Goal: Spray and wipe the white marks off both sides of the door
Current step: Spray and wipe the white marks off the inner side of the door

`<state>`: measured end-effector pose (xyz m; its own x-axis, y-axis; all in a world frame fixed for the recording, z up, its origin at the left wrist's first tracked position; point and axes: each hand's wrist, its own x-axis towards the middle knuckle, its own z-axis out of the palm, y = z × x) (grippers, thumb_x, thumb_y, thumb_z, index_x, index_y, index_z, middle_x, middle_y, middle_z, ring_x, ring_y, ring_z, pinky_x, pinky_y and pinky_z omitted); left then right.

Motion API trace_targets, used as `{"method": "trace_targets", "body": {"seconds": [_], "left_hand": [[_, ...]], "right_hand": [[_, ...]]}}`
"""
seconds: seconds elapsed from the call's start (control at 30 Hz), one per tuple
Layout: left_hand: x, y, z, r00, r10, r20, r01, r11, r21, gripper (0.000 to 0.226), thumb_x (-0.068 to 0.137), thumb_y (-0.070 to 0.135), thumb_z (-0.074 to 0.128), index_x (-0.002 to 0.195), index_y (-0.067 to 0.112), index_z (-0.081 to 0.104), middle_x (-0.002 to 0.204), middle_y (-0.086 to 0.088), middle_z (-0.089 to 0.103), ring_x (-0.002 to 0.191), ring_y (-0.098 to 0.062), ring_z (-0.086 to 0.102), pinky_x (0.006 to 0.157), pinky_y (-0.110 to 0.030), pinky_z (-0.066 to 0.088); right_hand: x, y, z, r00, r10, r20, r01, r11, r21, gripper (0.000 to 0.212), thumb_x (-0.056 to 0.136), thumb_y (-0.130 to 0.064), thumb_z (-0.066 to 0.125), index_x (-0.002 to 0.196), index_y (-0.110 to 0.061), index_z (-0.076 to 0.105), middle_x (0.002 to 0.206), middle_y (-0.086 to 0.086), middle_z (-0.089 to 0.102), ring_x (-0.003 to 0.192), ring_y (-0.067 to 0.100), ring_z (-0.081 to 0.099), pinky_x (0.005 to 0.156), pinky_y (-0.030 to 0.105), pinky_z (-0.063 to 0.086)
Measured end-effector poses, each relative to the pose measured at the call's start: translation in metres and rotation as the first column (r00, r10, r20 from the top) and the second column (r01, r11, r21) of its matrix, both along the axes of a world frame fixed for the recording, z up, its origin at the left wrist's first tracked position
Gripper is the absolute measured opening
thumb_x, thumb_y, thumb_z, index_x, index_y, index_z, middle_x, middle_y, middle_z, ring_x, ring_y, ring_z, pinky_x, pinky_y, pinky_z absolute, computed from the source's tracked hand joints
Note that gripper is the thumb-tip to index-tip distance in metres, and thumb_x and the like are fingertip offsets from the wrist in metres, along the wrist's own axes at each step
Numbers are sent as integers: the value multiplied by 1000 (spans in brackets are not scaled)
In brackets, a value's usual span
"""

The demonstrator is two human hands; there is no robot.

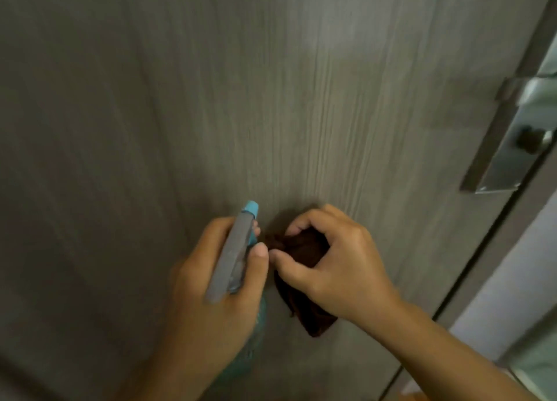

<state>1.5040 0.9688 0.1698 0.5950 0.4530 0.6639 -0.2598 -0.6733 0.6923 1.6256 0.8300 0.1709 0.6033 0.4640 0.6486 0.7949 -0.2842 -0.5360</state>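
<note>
A person's left hand (211, 268) grips a spray bottle (233, 250) (blue nozzle up) before a grey wood-grain door (211, 99). Just beside it, the right hand (328, 259) clutches a bunched dark brown cloth (304, 280); a metal handle plate (509, 147) sits at right.

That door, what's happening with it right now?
A person is cleaning the grey wood-grain door. The left hand grips a spray bottle with its blue nozzle pointing up along the door. The right hand holds a bunched dark brown cloth close against the door, beside the bottle. The metal handle plate sits off to the right. No white marks show clearly in this blurry view.
</note>
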Motion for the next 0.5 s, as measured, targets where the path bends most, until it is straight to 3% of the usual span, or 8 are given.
{"method": "trace_targets", "body": {"seconds": [0.17, 0.3, 0.43, 0.5], "left_hand": [[-14, -17, 62, 996, -16, -87, 12, 999, -42, 27, 96, 26, 65, 119, 13, 66, 107, 16, 72, 100, 5, 69, 79, -5, 51], [-37, -29, 115, 992, -22, -124, 3, 989, -150, 26, 97, 23, 66, 120, 13, 64, 109, 12, 72, 100, -2, 71, 80, -10, 53], [-67, -46, 173, 984, -67, -166, 27, 972, -235, 24, 99, 37, 63, 119, 22, 63, 92, 13, 69, 83, -10, 72, 64, -26, 59], [-80, -54, 202, 981, -81, -174, 26, 955, -294, 23, 99, 39, 63, 119, 28, 62, 97, 14, 69, 85, -11, 72, 65, -30, 61]], "right_hand": [[-14, -20, 64, 965, -28, -260, 22, 999, -24, 39, 72, -67, 72, 92, -34, 68, 93, -16, 62, 87, 6, 63, 71, 30, 54], [-38, -38, 130, 868, -39, -494, 31, 999, -25, 42, 70, -71, 74, 93, -37, 67, 95, -13, 68, 87, 7, 68, 70, 41, 59], [-75, -48, 197, 776, 29, -630, -36, 999, 2, 48, 68, -69, 80, 103, -38, 69, 106, -10, 68, 97, 11, 69, 76, 41, 62], [-97, -54, 226, 721, 109, -685, -121, 992, 30, 48, 73, -55, 83, 116, -38, 68, 117, -7, 63, 105, 13, 67, 80, 37, 63]]}}
